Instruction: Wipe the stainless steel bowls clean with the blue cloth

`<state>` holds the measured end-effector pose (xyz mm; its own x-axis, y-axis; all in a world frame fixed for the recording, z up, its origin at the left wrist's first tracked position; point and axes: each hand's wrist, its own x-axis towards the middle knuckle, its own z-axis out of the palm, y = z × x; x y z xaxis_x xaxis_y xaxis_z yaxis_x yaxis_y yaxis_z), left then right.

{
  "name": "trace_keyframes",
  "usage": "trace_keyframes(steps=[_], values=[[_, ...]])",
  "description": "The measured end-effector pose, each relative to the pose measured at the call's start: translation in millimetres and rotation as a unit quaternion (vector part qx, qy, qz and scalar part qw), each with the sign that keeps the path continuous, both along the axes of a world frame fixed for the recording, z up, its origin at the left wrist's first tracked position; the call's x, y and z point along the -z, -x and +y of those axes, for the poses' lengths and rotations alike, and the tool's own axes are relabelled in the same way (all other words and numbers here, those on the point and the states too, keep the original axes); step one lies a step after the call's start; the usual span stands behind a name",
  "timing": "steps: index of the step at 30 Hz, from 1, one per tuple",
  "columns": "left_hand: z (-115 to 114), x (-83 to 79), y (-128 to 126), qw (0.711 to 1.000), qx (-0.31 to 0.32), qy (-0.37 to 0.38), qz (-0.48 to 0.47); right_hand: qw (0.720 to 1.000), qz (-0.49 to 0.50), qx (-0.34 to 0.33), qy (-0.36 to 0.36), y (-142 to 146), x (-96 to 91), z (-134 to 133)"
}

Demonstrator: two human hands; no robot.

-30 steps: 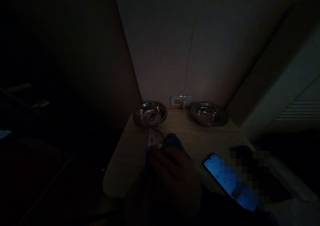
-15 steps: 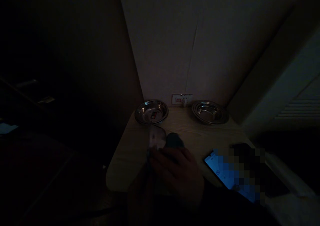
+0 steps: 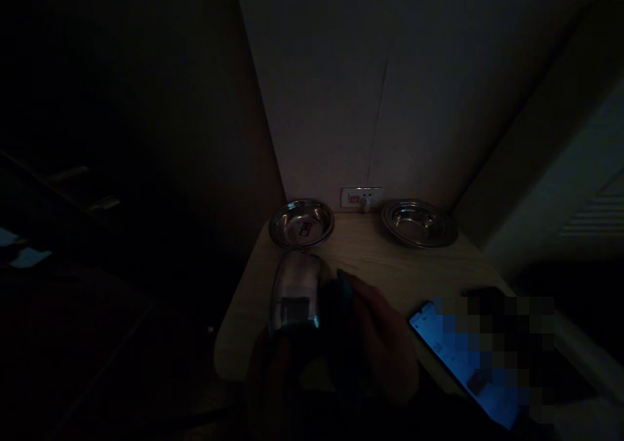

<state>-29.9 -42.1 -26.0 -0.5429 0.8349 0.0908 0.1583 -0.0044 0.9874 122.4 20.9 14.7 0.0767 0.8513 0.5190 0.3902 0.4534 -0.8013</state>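
Observation:
In dim light, my left hand (image 3: 270, 369) is closed on the near edge of a shiny metal bowl (image 3: 297, 282). The bowl is tipped up on its side over the table, with a dark square patch low on its surface. Just right of it, my right hand (image 3: 385, 334) grips a dark teal cloth (image 3: 344, 304). Whether the cloth touches the bowl I cannot tell. Behind the held bowl, a shallow metal dish (image 3: 312, 230) with a dark and red label lies at the table's back left. Much of my left hand is lost in shadow.
Stacked metal dishes (image 3: 414, 223) stand at the back right of the wooden table (image 3: 361, 249). A wall socket (image 3: 361, 197) with a plug sits between the two dish groups. A lit phone (image 3: 443, 353), partly pixelated, lies at right beside a dark flat object.
The held bowl has turned, so its broad shiny side now shows. My right hand with the cloth has moved off it to the right. The view has shifted slightly.

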Motion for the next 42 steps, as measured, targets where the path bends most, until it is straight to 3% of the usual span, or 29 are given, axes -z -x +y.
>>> trace_keyframes(steps=[4, 10, 18, 23, 28, 34, 42], values=[[4, 4.8, -5, 0.999, -0.032, -0.021, 0.002, 0.991, -0.106, -0.011, -0.081, 12, 5.2, -18], [21, -0.9, -10, 1.000, -0.014, -0.020, -0.008, 0.961, -0.209, 0.011, -0.178, 19, 9.9, -26], [18, -45.8, 12, 0.999, 0.027, 0.029, 0.008, 0.955, -0.218, 0.037, -0.200, 29, 3.2, -31], [21, -67.2, 11, 0.992, 0.053, 0.113, -0.020, 0.960, -0.206, 0.022, -0.186, 33, 10.4, -35], [24, -56.8, -1, 0.993, 0.027, 0.106, -0.033, 0.955, -0.225, 0.025, -0.190, 27, 8.7, -36], [25, -39.3, -4, 0.991, 0.057, 0.104, -0.056, 0.935, -0.278, 0.058, -0.211, 22, 0.4, -34], [25, -30.7, -7, 0.991, 0.058, 0.098, -0.067, 0.937, -0.294, -0.013, -0.187, 16, -16.9, -9]])
